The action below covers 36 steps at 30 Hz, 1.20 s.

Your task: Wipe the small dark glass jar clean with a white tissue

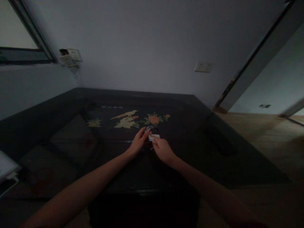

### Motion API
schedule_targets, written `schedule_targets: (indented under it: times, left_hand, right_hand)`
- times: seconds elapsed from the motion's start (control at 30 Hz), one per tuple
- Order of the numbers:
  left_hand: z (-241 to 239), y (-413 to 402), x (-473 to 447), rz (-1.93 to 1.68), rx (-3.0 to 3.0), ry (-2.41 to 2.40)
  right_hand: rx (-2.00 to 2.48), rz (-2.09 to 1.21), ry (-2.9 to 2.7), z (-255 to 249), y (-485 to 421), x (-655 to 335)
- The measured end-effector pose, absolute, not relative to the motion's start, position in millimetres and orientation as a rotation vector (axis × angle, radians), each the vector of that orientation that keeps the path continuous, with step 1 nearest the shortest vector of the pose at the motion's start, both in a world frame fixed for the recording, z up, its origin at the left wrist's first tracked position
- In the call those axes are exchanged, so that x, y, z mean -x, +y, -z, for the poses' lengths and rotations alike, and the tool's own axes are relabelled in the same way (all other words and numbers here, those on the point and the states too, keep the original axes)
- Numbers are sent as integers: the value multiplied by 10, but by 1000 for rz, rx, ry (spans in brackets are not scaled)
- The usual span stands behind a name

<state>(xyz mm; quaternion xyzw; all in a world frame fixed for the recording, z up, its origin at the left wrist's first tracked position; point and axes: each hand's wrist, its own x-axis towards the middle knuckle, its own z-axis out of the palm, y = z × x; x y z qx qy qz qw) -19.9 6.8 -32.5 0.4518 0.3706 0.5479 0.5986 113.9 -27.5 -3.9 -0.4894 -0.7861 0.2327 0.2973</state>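
Observation:
The room is dim. My left hand [139, 141] and my right hand [162, 150] meet over a dark lacquered table [185, 126] painted with a bird and flowers. Between their fingertips is a small whitish object [154, 137] with a dark part on top; both hands pinch it. What the object is cannot be made out in this light.
The painted bird and peony motif [140, 119] lies just beyond the hands. Wall sockets [203, 66] and a loose socket box [70, 57] sit on the wall. A window [16, 31] is at upper left, white papers [7, 171] at the left edge, and wooden floor [261, 133] at right.

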Motion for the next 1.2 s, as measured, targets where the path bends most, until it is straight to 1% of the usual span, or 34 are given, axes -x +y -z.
schedule_targets:
  times: [0.03, 0.1, 0.23, 0.3, 0.4, 0.53, 0.63, 0.7, 0.77, 0.83, 0.9, 1.1, 1.2]
  left_hand:
    - [328, 66, 200, -1264, -1037, 852]
    - [327, 58, 200, -1254, -1029, 846]
    - [331, 56, 210, -1246, -1033, 864]
    - [342, 65, 219, -1244, -1032, 870]
    - [353, 77, 230, -1249, -1025, 859]
    - [332, 64, 229, -1245, -1019, 838]
    - [313, 49, 217, -1247, -1021, 866]
    - [310, 49, 210, -1238, -1018, 867]
    - [312, 57, 205, -1229, -1014, 858]
    - [314, 65, 202, -1222, -1014, 856]
    - [312, 67, 201, -1223, -1011, 866]
    - [304, 52, 209, -1233, -1013, 870]
    - [320, 58, 218, -1233, -1023, 863]
  right_hand:
    - [1259, -778, -1944, 56, -241, -1145]
    - [1170, -960, -1757, 98, -178, -1148]
    - [1078, -1103, -1616, 117, -131, -1146]
    - [1167, -961, -1822, 69, -152, -1158]
    - [1272, -616, -2191, -28, -210, -1196]
    - [1146, -126, -2579, -63, -248, -1272]
    - [1066, 262, -2719, -20, -226, -1329]
    - [1054, 396, -2734, 6, -205, -1347]
    - [1059, 432, -2729, 12, -190, -1344]
    - [1081, 392, -2716, -6, -185, -1327]
    - [1108, 285, -2699, -41, -185, -1312]
    - [1178, -313, -2550, -137, -188, -1330]
    - [1192, -513, -2424, -118, -193, -1335]
